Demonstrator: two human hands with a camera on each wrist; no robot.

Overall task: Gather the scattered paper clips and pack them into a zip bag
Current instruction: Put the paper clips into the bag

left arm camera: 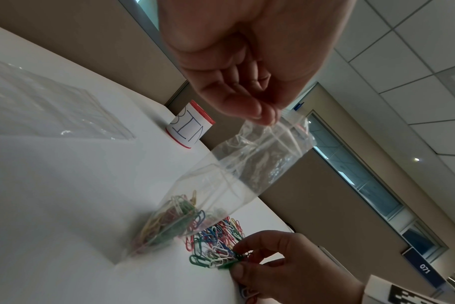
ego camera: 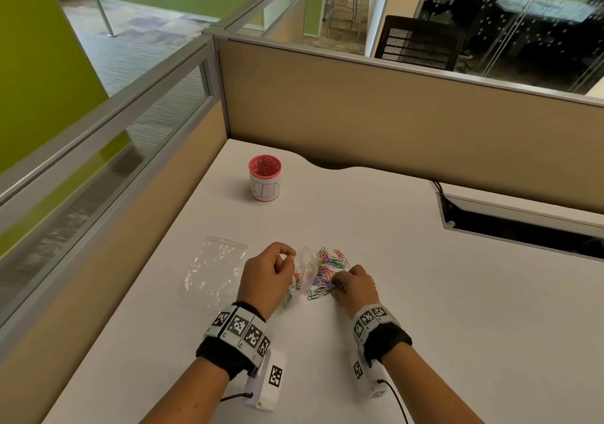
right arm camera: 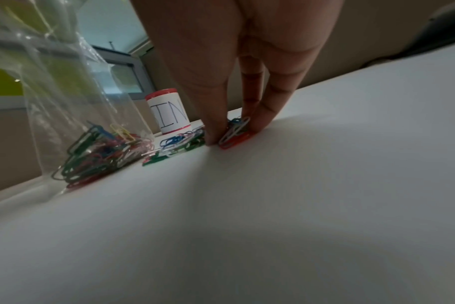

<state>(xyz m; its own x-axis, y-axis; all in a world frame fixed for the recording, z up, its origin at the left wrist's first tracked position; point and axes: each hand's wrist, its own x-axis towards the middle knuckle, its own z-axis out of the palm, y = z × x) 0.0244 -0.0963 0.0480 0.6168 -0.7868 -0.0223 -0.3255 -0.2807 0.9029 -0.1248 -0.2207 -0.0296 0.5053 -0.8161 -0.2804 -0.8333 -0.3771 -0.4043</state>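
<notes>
Farthest left on the white bench [ego camera: 408, 293] a spare zip bag [ego camera: 215, 268] lies flat and empty, with a red mesh cup [ego camera: 264, 178] labelled in marker standing well behind it. Next comes the left hand [ego camera: 266, 280], its thumb and fingertips pinching the rim of the working zip bag [left arm camera: 221, 197] so the mouth hangs open toward the right; the bag's bottom rests on the bench with a clump of coloured clips already inside. Just beside it lies the loose pile of paper clips [ego camera: 327, 273], still sizeable. The right hand [ego camera: 354, 284] is at the pile's near edge, fingertips closed on a few clips [right arm camera: 234, 133] against the bench. The step in hand looks like another pick-and-drop round, roughly partway through. The next move would call for lifting that pinch cleanly and carrying it over the open mouth.
</notes>
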